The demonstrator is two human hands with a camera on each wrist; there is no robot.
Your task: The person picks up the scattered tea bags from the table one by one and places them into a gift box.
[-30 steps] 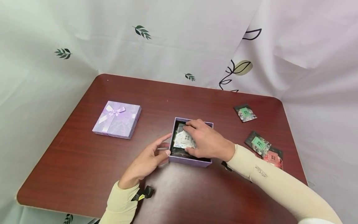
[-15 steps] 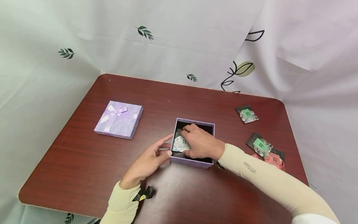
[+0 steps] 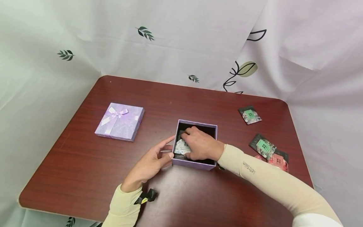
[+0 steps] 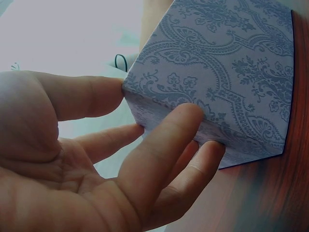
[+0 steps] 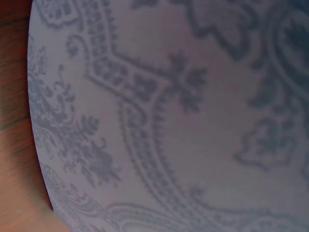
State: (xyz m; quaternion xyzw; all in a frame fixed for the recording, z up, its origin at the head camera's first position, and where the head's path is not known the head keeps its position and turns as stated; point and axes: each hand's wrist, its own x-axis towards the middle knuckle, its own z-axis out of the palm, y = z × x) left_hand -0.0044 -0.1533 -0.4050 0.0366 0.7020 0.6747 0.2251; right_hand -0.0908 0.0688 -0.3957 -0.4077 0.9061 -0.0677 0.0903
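A lidless lavender box (image 3: pixel 194 164) with a dark inside sits on the table. My right hand (image 3: pixel 200 144) reaches into it and grips a black-and-white sachet (image 3: pixel 179 148) near the box's left wall, thumb at the near edge and fingers at the far edge. My left hand (image 3: pixel 150 164) rests against the outside of the box's left wall, thumb tip at the near corner. In the left wrist view, its fingers (image 4: pixel 159 150) touch the patterned outside of the box. The right wrist view shows the box's wall (image 5: pixel 193 121) filling most of the frame; the right hand is hidden there.
A square lavender lid (image 3: pixel 120 123) with a ribbon bow lies to the left on the brown table (image 3: pixel 71 176). To the right lie a green-labelled sachet (image 3: pixel 250 115), another green-labelled sachet (image 3: pixel 263 146) and a red-labelled sachet (image 3: pixel 278 161). The right sleeve partly covers another red one.
My right hand has moved left and lower into the box with the sachet, which now lies against the left wall. The left hand stays at the box's side.
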